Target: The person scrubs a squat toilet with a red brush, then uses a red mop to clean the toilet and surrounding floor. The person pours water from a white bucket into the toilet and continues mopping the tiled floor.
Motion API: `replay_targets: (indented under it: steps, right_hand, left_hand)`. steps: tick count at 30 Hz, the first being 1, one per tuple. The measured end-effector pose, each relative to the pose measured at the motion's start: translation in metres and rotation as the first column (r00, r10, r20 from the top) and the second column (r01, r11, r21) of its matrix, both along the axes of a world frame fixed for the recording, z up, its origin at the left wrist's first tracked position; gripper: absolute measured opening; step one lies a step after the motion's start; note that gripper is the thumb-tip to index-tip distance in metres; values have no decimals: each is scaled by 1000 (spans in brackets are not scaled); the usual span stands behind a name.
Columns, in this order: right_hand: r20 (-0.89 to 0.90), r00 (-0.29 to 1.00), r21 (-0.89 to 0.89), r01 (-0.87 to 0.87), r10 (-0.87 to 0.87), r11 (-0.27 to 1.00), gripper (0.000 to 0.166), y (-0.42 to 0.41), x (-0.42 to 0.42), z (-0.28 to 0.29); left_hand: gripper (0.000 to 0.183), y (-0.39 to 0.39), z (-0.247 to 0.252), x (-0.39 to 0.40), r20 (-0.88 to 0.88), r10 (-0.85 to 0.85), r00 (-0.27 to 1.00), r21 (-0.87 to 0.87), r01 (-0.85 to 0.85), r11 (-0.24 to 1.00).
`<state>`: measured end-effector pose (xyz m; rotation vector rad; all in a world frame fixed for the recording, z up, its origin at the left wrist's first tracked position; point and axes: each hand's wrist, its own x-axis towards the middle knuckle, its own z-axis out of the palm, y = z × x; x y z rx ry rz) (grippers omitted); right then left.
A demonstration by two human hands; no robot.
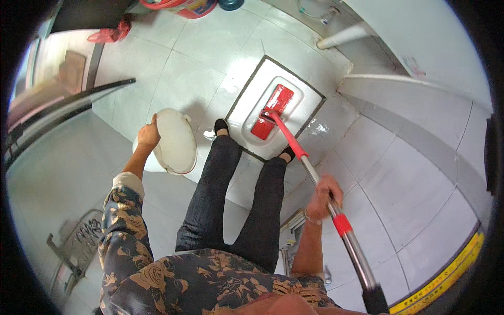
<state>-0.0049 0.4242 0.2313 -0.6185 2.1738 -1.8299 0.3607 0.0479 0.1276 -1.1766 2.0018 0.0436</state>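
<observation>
My right hand [323, 198] is closed around the metal pole of a flat mop [311, 169], below its red upper sleeve. The mop's red rectangular head [282, 98] lies over the basin of a white squat toilet [246, 106] set in the tiled floor. My left hand [149, 135] grips the rim of a whitish plastic bucket [176, 139], which is tilted and stands left of my feet. What the bucket holds cannot be made out.
A red bucket [193, 8] stands at the top. A white pipe [344, 36] meets the floor at the upper right, beside a low ledge [390, 77]. Wet patches shine on the tiles around the toilet. A dark rail [106, 87] juts in from the left.
</observation>
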Motion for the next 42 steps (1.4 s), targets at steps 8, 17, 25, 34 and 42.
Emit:
replay_targets:
  steps: [8, 17, 25, 34, 42]
  right_hand:
    - [-13, 999, 9, -30, 30, 1000, 6, -59, -24, -93]
    - [294, 953, 75, 50, -70, 996, 10, -91, -77, -141]
    - [379, 913, 114, 117, -152, 987, 11, -93, -42, -112]
    - [401, 858, 218, 253, -323, 943, 13, -104, -52, -94]
    - [336, 899, 244, 206, -282, 948, 12, -97, -61, -96]
  left_hand:
    - [68, 25, 8, 46, 140, 194, 971, 49, -202, 978]
    - [72, 43, 4, 54, 119, 315, 942, 61, -324, 944]
    - [72, 52, 14, 87, 83, 361, 929, 88, -368, 926]
    - [69, 60, 15, 101, 61, 356, 932, 91, -360, 928]
    - [71, 67, 15, 86, 130, 335, 933, 118, -350, 929]
